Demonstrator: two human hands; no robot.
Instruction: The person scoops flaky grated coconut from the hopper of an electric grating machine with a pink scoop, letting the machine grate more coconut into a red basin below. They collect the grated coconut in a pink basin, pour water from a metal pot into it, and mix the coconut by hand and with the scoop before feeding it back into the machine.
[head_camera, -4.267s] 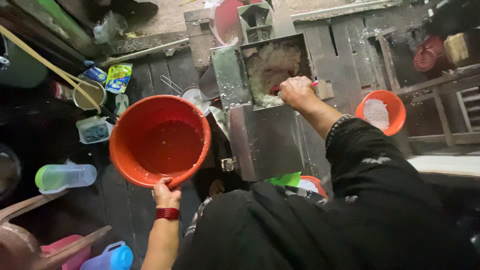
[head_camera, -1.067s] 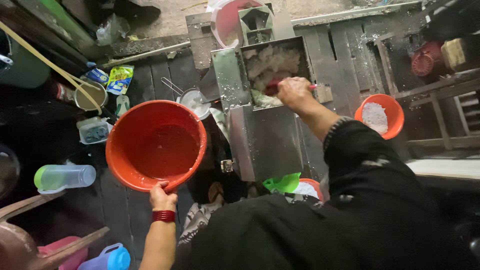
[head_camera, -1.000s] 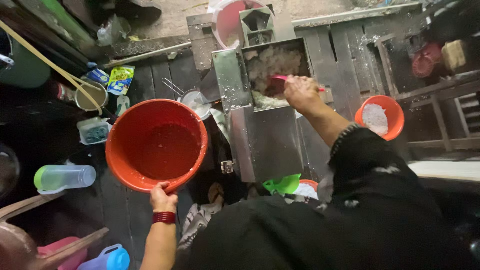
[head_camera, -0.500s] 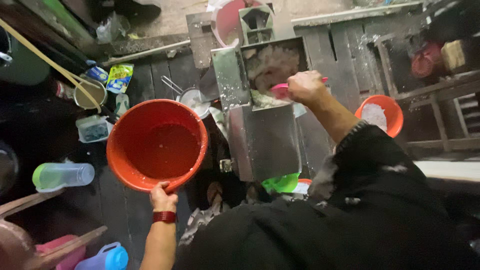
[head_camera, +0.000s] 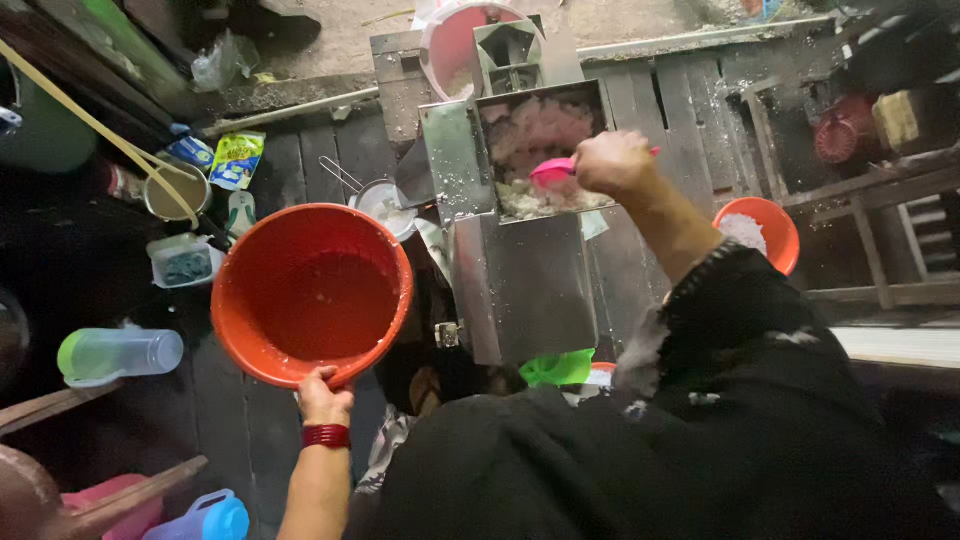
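Orange plastic fills the left of my view: a big basin, held at its near rim by my left hand, fingers curled tight over the edge, a red band on the wrist. The basin is tilted, its wet inside facing the camera, just beside a steel hopper.

My right hand reaches over the hopper's open top, fingers closed around a pink scoop whose bowl sits against the pale, lumpy mash inside. A black sleeve covers that arm from the wrist back.

On dark wooden planks to the right stands a small orange bowl with white grains in it. To the left lie a green-capped clear bottle, a clear tub and a metal cup. A blue jug shows at the bottom edge.
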